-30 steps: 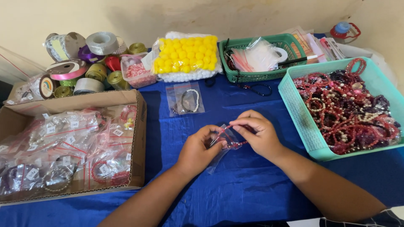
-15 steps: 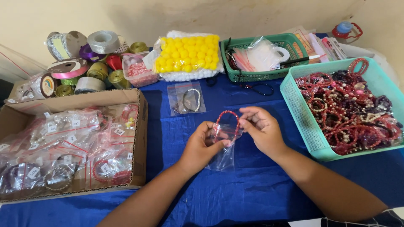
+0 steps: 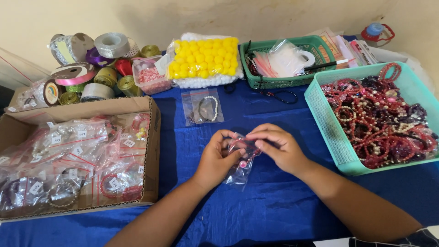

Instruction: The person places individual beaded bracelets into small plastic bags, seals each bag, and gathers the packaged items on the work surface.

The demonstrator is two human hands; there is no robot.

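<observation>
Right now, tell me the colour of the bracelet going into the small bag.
Red to pink beads, seen from the head view: the bracelet is inside the clear bag.

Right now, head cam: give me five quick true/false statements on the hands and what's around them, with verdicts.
1. Both hands, left hand and right hand, hold a small clear plastic bag with a red bead bracelet in it. True.
2. The teal basket on the right is filled with ribbon spools. False: it holds a heap of beaded bracelets; the ribbon spools are at the far left.
3. The cardboard box on the left holds bagged bracelets. True.
4. The table covering is a red cloth. False: it is a blue cloth.
5. A bagged white bead bracelet lies on the cloth beyond the hands. True.
</observation>
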